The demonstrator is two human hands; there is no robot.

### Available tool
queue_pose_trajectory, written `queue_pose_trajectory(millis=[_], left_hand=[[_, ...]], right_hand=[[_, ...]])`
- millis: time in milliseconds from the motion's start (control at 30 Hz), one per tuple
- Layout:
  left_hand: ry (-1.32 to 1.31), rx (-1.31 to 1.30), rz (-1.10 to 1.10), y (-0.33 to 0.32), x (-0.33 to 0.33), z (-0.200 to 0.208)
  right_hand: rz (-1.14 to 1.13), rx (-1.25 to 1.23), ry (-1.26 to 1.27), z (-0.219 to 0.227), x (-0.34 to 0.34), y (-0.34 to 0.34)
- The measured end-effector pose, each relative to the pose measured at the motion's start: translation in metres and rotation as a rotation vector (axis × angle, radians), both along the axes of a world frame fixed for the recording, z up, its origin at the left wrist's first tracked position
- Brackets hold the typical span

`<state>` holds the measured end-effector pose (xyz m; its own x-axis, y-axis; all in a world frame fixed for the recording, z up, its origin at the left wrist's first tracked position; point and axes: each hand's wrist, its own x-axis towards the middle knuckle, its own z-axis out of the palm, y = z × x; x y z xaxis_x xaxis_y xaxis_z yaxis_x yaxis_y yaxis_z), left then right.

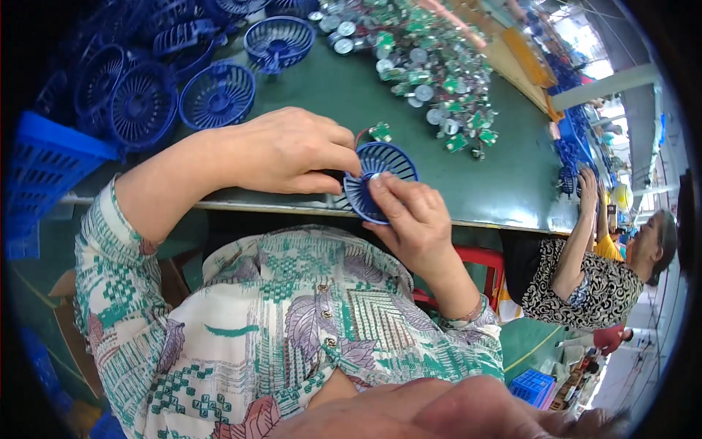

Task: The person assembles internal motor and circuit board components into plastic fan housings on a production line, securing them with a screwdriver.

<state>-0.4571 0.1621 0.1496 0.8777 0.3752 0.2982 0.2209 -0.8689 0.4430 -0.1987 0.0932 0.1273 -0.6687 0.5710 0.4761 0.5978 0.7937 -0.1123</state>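
The right hand (418, 219) grips a slotted blue bowl (386, 158).

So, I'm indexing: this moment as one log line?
left hand: at blue basket | right hand: gripping basket | beyond basket: green circuit board

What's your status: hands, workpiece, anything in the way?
Right hand gripping round blue slotted plastic basket. Left hand at its rim. Small green circuit board just beyond. No obstruction visible at basket.

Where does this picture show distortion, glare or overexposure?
Head view: the co-worker in a patterned black and cream top at right looks tilted; head view: pale glare on the green tabletop toward the right; head view: bright patches at upper right look washed out, the held round blue slatted plastic basket looks clear.
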Motion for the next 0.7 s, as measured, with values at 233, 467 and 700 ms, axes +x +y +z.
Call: queue_pose_trajectory(millis=[233, 467, 700], left_hand=[[-0.118, 0.431, 0.574, 0.011, -0.007, 0.009], [0.321, 0.458, 0.862, 0.020, -0.023, -0.004], [-0.054, 0.334, 0.252, -0.003, 0.008, 0.004]], right_hand=[[0.028, 0.012, 0.031, 0.000, 0.002, -0.001], [-0.407, 0.275, 0.339, -0.004, 0.069, 0.018], [-0.851, 0.221, 0.228, -0.001, 0.152, 0.054]])
